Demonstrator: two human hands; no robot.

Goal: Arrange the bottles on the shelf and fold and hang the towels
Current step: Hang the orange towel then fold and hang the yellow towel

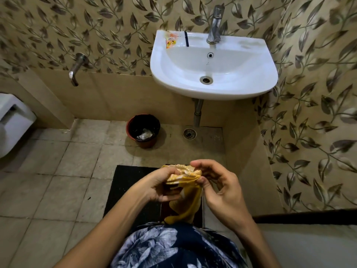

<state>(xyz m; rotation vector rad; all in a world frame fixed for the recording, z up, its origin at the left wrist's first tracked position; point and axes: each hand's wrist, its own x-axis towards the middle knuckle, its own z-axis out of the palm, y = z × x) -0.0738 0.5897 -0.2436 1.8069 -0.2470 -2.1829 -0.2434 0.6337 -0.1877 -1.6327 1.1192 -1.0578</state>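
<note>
yellow cloth, a small towel (183, 182), is bunched between both hands at waist height, above the black mat (123, 182). the left hand (160, 187) grips the gathered bulk while the right hand (218, 182) pinches its upper edge, likely to find a hem and start a fold; the rest hangs loose. ahead, well apart, are a white sink (251, 82), a tap (214, 26) and a lined bin (144, 130) on the tiled floor. no shelf, bottles or rail show, so nothing blocks the folding.
</note>
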